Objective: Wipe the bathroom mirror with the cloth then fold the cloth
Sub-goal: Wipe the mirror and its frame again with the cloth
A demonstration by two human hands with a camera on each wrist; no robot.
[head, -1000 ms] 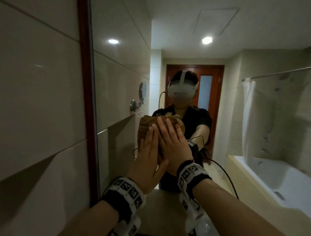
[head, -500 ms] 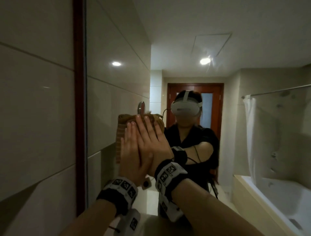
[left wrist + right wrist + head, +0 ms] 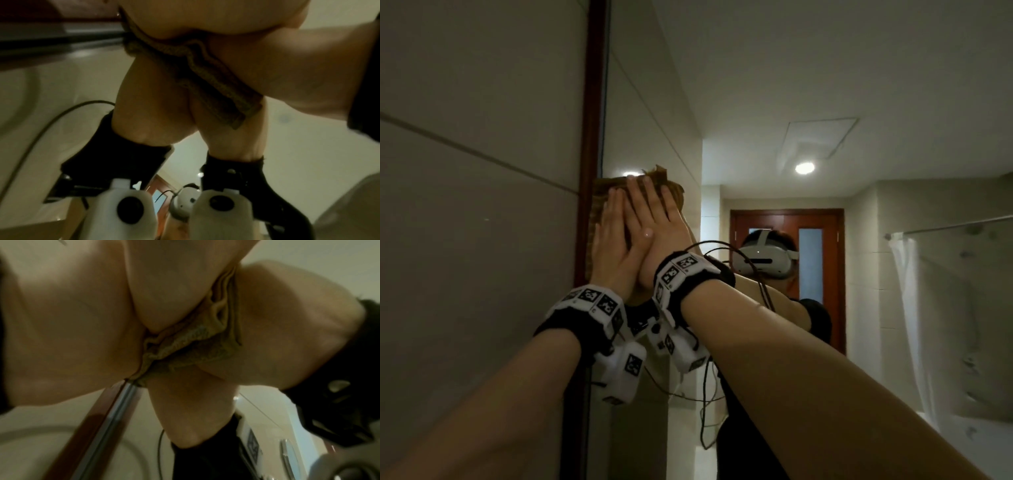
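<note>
A folded brown cloth lies flat against the bathroom mirror, high up beside its dark red frame. Both hands press it onto the glass with straight fingers. My left hand is nearest the frame. My right hand partly overlaps it and reaches the cloth's top edge. The left wrist view shows the bunched lower edge of the cloth squeezed between palm and glass. In the right wrist view the cloth folds under the palms, next to the frame.
A beige tiled wall runs left of the frame. The mirror reflects a person wearing a white headset, a wooden door, a shower curtain and a ceiling lamp. Cables hang below my wrists.
Both hands have slid the cloth upward and to the left across the mirror, from its middle to beside the frame. My view has tilted up.
</note>
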